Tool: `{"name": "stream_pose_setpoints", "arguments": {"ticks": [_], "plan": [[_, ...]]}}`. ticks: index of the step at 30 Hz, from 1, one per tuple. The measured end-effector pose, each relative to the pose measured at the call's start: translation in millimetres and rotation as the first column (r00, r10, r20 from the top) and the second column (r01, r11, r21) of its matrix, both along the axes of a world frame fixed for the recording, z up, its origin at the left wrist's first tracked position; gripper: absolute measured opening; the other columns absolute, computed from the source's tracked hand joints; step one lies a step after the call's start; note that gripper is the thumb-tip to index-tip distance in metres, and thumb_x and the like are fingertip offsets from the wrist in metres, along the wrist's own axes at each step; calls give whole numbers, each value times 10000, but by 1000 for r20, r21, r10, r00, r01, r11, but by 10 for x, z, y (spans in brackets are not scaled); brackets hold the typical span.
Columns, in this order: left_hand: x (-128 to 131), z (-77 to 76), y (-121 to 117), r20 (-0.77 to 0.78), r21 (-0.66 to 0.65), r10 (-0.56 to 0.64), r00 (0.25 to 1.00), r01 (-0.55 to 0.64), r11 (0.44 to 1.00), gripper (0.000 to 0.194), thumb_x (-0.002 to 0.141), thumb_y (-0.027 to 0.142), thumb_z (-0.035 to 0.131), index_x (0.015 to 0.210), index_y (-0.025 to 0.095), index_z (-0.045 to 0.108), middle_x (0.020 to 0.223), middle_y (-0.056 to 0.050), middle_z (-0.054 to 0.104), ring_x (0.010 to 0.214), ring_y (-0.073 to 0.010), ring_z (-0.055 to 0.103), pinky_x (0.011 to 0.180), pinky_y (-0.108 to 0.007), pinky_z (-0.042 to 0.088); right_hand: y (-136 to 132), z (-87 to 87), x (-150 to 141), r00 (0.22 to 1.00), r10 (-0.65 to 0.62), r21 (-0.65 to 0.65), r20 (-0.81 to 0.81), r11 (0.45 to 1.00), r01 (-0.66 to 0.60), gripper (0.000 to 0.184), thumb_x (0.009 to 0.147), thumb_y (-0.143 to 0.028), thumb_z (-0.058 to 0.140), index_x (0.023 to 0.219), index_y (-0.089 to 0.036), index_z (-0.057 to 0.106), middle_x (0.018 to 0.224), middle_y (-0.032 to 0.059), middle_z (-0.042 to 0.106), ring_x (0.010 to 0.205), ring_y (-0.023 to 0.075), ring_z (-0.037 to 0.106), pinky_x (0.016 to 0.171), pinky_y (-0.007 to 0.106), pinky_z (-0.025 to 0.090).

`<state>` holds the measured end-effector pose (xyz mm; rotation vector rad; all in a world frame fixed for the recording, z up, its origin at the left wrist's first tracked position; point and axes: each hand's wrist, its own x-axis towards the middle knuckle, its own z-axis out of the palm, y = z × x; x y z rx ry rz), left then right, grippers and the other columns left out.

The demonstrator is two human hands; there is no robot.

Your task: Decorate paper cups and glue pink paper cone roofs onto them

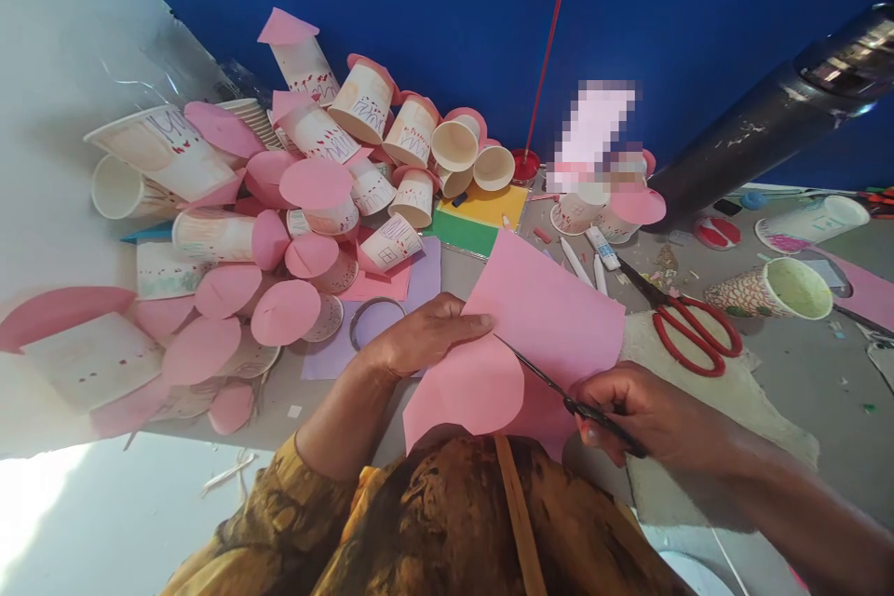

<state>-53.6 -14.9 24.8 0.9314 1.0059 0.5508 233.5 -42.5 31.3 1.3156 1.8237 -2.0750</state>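
Note:
A sheet of pink paper [559, 307] is held up in front of my body, its lower part cut along a curve. My left hand [437, 333] pinches the paper near its left edge, thumb on top. In my right hand [621, 405] is a pair of black-handled scissors [541, 375], fingers wrapped round the handles. The blades point up and left, set into the paper close to my left thumb. Below the blades, a rounded pink flap [467, 391] hangs toward my lap.
Many decorated paper cups with pink cone tops [318, 183] are heaped at the left. Red-handled scissors [698, 335] lie on a cloth [719, 410] at the right. A tape roll [358, 324], a glue tube [602, 248] and a patterned cup [740, 289] are nearby. A dark pole [740, 130] leans behind.

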Motion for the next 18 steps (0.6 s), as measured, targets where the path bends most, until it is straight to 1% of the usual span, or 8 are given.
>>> {"name": "stream_pose_setpoints", "arguments": {"ticks": [4,6,7,8,10,12,15,18], "plan": [[-21,-27,6,-23,4,-12,1000,12,1000,544,794,599,740,538,147,580,471,39,457,428,-56,349,407,-218,246,8,-4,2,1000,-25,-10,8,1000,25,522,865,-628,636,645,-156,609,548,-11,569,501,81,401,489,236,259],[-28,-25,-14,7,-4,6,1000,-6,1000,565,811,626,706,546,141,586,476,30,474,429,-61,378,411,-213,273,3,-13,0,998,-61,-20,-2,998,61,539,857,-650,626,630,-162,589,542,-9,565,498,82,397,490,238,258],[-30,-20,-33,30,-10,17,999,-17,1000,553,809,628,706,575,136,610,499,20,509,442,-69,416,423,-211,305,0,-19,-1,997,-81,-26,-7,996,81,547,850,-661,625,623,-166,577,542,-8,562,498,83,397,492,239,260],[-31,-13,-58,51,-14,29,998,-28,1000,519,798,615,724,626,131,646,543,5,561,473,-82,470,447,-211,350,-4,-24,-2,995,-102,-34,-10,994,102,552,843,-670,627,616,-170,564,542,-10,556,501,84,399,495,240,263],[-29,0,-121,59,-5,52,997,-52,999,424,766,545,786,789,127,720,699,-32,680,591,-127,592,531,-228,449,-11,-32,-1,991,-136,-51,-16,989,135,559,827,-685,636,615,-176,543,544,-14,546,508,86,403,501,242,265],[-24,6,-184,-9,37,87,996,-87,996,375,767,484,805,874,129,745,802,-54,728,685,-160,646,592,-245,493,-16,-37,0,988,-153,-66,-20,986,152,561,814,-693,647,622,-178,535,543,-19,538,514,86,400,504,243,258],[-21,1,-239,-77,70,127,989,-121,990,357,790,470,788,859,122,757,791,-59,735,704,-174,657,600,-250,503,-12,-32,-4,988,-153,-80,-24,985,151,568,807,-702,654,626,-178,528,548,-17,545,517,85,394,505,246,249],[-34,-1,-240,-22,28,109,994,-108,994,351,777,460,800,836,116,764,782,-61,739,702,-173,660,613,-254,516,5,-11,-19,990,-140,-84,-36,987,137,579,787,-715,667,621,-182,512,558,-10,562,526,88,406,514,249,260]]}}
